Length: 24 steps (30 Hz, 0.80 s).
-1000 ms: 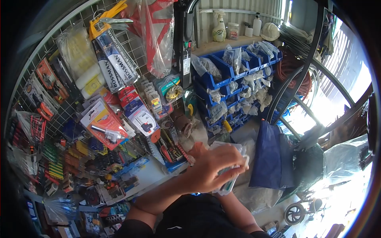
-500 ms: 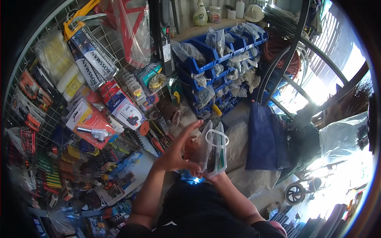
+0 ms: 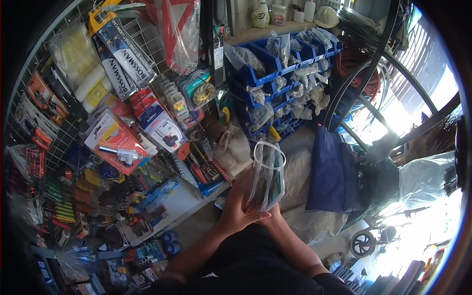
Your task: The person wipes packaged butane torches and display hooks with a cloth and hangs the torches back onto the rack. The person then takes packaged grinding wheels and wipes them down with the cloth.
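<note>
A clear plastic container [image 3: 266, 184] with a white loop handle at its upper end is held in front of my body, tilted away from me. Something thin and green shows through its right side. My left hand [image 3: 239, 209] grips the container's lower left side, its thumb lying across the near end. Under the near right corner, my right hand [image 3: 271, 216] supports it, with most of its fingers hidden behind the plastic.
Packaged tools, among them a carded butane torch [image 3: 118, 153], hang on a wire rack [image 3: 59, 147] at left. Blue parts bins [image 3: 255, 73] stand ahead, holding bagged items. A dark blue bag [image 3: 327, 169] and a small wheel [image 3: 363, 243] are at right.
My left hand, spread beside the container before, has closed on its lower left side. The handle has swung toward the far end. My view has shifted slightly left.
</note>
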Available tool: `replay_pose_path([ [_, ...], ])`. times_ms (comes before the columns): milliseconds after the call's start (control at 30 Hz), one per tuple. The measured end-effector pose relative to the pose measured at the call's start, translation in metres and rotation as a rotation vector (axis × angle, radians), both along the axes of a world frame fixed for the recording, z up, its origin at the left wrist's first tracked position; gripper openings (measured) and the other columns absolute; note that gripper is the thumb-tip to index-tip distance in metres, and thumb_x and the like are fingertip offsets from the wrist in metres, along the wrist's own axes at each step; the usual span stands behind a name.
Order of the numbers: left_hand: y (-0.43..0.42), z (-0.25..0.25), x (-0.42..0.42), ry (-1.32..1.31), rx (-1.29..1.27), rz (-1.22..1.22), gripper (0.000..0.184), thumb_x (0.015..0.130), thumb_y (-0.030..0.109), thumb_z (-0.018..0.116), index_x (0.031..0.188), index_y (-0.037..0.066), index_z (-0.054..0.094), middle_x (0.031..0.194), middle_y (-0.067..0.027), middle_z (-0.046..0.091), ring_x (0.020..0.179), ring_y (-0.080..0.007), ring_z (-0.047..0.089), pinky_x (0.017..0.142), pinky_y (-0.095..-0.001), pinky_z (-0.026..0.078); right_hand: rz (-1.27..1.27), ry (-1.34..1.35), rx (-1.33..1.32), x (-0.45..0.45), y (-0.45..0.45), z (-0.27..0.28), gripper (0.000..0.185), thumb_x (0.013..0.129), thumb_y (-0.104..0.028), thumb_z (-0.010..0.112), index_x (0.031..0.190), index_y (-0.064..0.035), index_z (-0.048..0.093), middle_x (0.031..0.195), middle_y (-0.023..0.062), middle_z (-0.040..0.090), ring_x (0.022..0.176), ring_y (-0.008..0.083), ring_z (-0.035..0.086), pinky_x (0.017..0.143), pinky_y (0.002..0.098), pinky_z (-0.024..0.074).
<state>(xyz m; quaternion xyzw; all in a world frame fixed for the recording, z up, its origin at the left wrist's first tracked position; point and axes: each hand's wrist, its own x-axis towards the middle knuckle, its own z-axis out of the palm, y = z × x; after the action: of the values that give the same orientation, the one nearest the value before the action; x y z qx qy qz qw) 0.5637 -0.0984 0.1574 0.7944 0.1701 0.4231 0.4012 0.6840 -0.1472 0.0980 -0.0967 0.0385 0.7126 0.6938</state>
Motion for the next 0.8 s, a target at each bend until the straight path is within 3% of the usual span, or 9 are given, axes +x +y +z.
replay_pose_path([
  [133, -0.003, 0.006, -0.002, -0.022, -0.052, -0.012, 0.098, 0.071, 0.035, 0.087, 0.145, -0.004, 0.035, 0.147, -0.0258, 0.038, 0.140, -0.0418, 0.034, 0.113, -0.0483, 0.029, -0.013, 0.008, -0.120, -0.002, 0.002, 0.005, 0.052, 0.102, -0.045, 0.041, 0.130, -0.0031, 0.054, 0.122, 0.0173, 0.062, 0.103, 0.0346, 0.065, 0.082, 0.0489, 0.0581],
  [400, -0.007, -0.006, -0.007, -0.058, -0.342, -0.044, 0.084, 0.081, 0.028, 0.080, 0.144, -0.006, 0.035, 0.143, -0.0252, 0.044, 0.135, -0.0358, 0.044, 0.108, -0.0428, 0.037, 0.044, -0.034, -0.045, 0.005, 0.000, 0.001, 0.078, 0.095, -0.071, 0.022, 0.139, -0.0108, 0.045, 0.122, 0.0170, 0.061, 0.104, 0.0347, 0.064, 0.075, 0.0475, 0.0597],
  [467, -0.007, -0.013, -0.008, -0.062, -0.383, -0.059, 0.081, 0.082, 0.027, 0.079, 0.143, -0.006, 0.037, 0.140, -0.0241, 0.046, 0.132, -0.0343, 0.047, 0.106, -0.0412, 0.040, 0.056, 0.005, 0.166, 0.009, -0.002, -0.006, 0.061, 0.102, -0.051, 0.035, 0.139, -0.0037, 0.044, 0.133, 0.0171, 0.055, 0.119, 0.0337, 0.057, 0.100, 0.0484, 0.0493],
  [533, -0.006, -0.020, -0.010, -0.065, -0.426, -0.075, 0.078, 0.083, 0.026, 0.078, 0.142, -0.007, 0.038, 0.137, -0.0230, 0.049, 0.129, -0.0327, 0.050, 0.103, -0.0396, 0.042, 0.040, -0.013, 0.153, 0.009, -0.003, -0.005, 0.064, 0.102, -0.055, 0.033, 0.139, -0.0046, 0.044, 0.132, 0.0169, 0.056, 0.118, 0.0340, 0.057, 0.099, 0.0483, 0.0499],
  [600, -0.002, -0.026, -0.013, 0.023, -0.274, -0.029, 0.068, 0.085, 0.018, 0.077, 0.136, -0.003, 0.038, 0.097, -0.0065, 0.062, 0.086, -0.0099, 0.062, 0.073, -0.0274, 0.052, 0.025, -0.032, 0.144, 0.007, -0.004, 0.000, 0.067, 0.101, -0.058, 0.030, 0.139, -0.0055, 0.044, 0.132, 0.0166, 0.056, 0.118, 0.0342, 0.058, 0.098, 0.0482, 0.0504],
  [667, 0.000, -0.027, -0.016, -0.004, -0.349, -0.082, 0.074, 0.082, 0.018, 0.079, 0.138, -0.003, 0.035, 0.105, -0.0084, 0.061, 0.094, -0.0131, 0.062, 0.079, -0.0295, 0.052, -0.069, -0.164, -0.028, 0.005, -0.004, 0.008, 0.075, 0.098, -0.067, 0.021, 0.142, -0.0088, 0.040, 0.128, 0.0176, 0.057, 0.109, 0.0348, 0.062, 0.085, 0.0490, 0.0556],
  [700, 0.002, -0.027, -0.017, -0.031, -0.427, -0.137, 0.080, 0.080, 0.019, 0.081, 0.141, -0.002, 0.033, 0.113, -0.0102, 0.060, 0.101, -0.0164, 0.062, 0.085, -0.0316, 0.052, -0.045, -0.230, 0.092, 0.007, -0.007, 0.008, 0.066, 0.102, -0.058, 0.028, 0.144, -0.0070, 0.037, 0.134, 0.0163, 0.053, 0.118, 0.0326, 0.057, 0.098, 0.0476, 0.0490],
  [733, 0.004, -0.029, -0.013, -0.034, -0.421, -0.131, 0.080, 0.080, 0.019, 0.081, 0.141, -0.002, 0.033, 0.113, -0.0102, 0.060, 0.101, -0.0164, 0.062, 0.085, -0.0316, 0.052, -0.040, -0.232, 0.098, 0.004, -0.007, 0.009, 0.066, 0.102, -0.058, 0.028, 0.144, -0.0070, 0.037, 0.134, 0.0163, 0.053, 0.118, 0.0326, 0.057, 0.098, 0.0476, 0.0490],
  [800, 0.006, -0.033, -0.004, -0.368, -0.564, -0.118, 0.092, 0.075, 0.023, 0.084, 0.144, -0.001, 0.029, 0.131, -0.0137, 0.052, 0.120, -0.0236, 0.055, 0.099, -0.0361, 0.047, -0.251, -0.447, -0.107, -0.002, -0.009, 0.020, 0.056, 0.105, -0.045, 0.036, 0.144, -0.0057, 0.035, 0.139, 0.0141, 0.049, 0.125, 0.0296, 0.052, 0.103, 0.0442, 0.0450],
])
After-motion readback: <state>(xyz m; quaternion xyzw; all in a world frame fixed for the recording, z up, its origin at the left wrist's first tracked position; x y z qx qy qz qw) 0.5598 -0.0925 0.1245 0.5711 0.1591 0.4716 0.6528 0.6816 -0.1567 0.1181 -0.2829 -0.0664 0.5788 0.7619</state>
